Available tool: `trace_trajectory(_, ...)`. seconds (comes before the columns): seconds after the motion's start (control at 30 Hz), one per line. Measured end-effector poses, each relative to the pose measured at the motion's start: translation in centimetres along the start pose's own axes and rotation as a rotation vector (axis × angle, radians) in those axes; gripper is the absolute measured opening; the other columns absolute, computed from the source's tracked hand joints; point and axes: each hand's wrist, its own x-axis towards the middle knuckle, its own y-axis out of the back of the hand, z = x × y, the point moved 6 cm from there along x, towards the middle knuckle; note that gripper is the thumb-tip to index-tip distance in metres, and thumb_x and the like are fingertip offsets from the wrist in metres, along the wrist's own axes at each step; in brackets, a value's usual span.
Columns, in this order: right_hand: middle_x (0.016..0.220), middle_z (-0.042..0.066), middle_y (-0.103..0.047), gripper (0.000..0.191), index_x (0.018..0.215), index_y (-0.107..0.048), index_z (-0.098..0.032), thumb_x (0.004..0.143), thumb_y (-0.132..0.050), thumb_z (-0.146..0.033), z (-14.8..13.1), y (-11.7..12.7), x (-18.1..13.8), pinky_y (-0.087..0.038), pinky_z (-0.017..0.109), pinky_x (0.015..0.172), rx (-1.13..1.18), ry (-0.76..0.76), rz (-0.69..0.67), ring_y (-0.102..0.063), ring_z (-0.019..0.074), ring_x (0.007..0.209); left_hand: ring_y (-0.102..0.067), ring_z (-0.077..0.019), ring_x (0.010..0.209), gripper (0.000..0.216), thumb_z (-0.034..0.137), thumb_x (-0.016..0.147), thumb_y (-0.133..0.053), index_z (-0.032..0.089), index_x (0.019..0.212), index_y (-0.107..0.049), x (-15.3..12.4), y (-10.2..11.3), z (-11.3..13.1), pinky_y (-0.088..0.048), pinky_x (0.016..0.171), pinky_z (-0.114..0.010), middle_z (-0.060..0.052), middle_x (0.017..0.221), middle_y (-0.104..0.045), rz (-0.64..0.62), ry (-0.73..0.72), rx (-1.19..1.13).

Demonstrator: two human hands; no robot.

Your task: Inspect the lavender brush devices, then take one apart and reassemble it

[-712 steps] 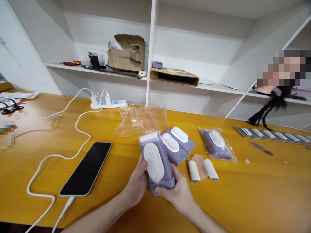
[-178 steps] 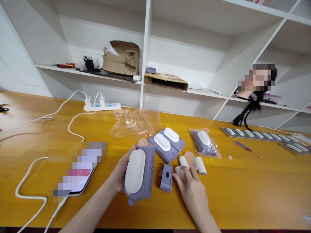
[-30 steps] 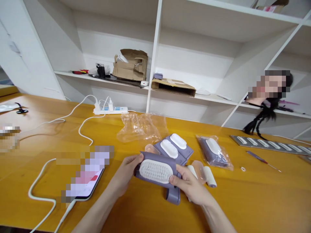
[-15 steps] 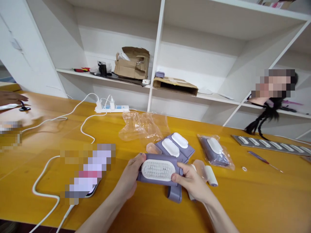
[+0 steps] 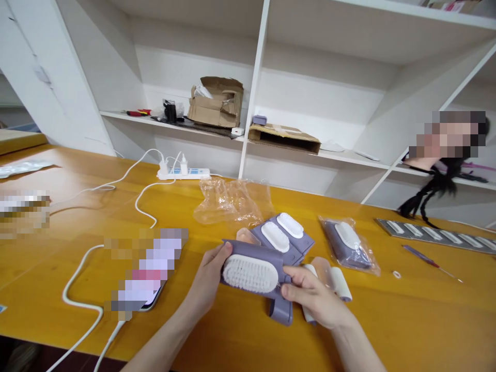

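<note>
Both hands hold a purple device with a white bristle pad [image 5: 251, 268] lying sideways above the yellow table [image 5: 406, 320]. My left hand [image 5: 209, 281] grips its left end, thumb on the top edge. My right hand [image 5: 315, 298] pinches its right end with thumb and forefinger. A small purple cap piece [image 5: 282, 311] lies on the table just under the device. Two more purple devices with white pads [image 5: 284, 236] lie side by side right behind it.
A bagged purple device [image 5: 347, 243] and white roller pieces [image 5: 341, 283] lie to the right. Crumpled clear bags [image 5: 230, 201] sit behind. A phone on a white cable [image 5: 77, 302] lies left, a power strip [image 5: 182, 172] at the back. White shelves hold cardboard boxes [image 5: 217, 102].
The device stays in both hands and has tipped slightly, its bristle pad facing more forward. The other person's hand at the far left has left the view.
</note>
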Motion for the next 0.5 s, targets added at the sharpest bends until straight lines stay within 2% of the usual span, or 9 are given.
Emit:
trace_trajectory(0.13,0.085,0.002,-0.069,0.033,0.105,-0.068,-0.021,0.078,-0.067,-0.040,0.40,0.22,-0.05,-0.045,0.023,0.076,0.048,-0.035,0.043,-0.059,0.0134,0.076,-0.056,-0.0181,0.075,0.037,0.051,0.067,-0.063,0.015,0.072,-0.065,-0.36,0.01,-0.12,-0.042,0.067,-0.026,-0.002,0.073,-0.062,0.002,0.032,-0.010)
trace_trajectory(0.33,0.082,0.002,-0.067,0.036,0.109,-0.066,-0.021,0.080,-0.062,-0.043,0.33,-0.19,0.01,-0.043,0.029,0.082,0.067,-0.011,-0.006,-0.057,0.0160,0.075,-0.053,-0.0177,0.068,0.035,0.051,0.067,-0.064,0.016,0.066,-0.064,-0.24,-0.07,-0.25,-0.041,0.061,-0.027,0.000,0.065,-0.059,-0.096,0.025,0.029)
trace_trajectory(0.5,0.080,0.002,-0.061,0.031,0.107,-0.065,-0.019,0.083,-0.059,-0.039,0.14,-0.73,-0.07,-0.043,0.030,0.077,-0.061,0.040,-0.046,-0.052,0.0158,0.076,-0.053,-0.0179,0.073,0.033,0.050,0.064,-0.066,0.017,0.069,-0.066,-0.19,0.49,-0.04,-0.041,0.065,-0.026,0.000,0.071,-0.060,-0.014,-0.015,0.098)
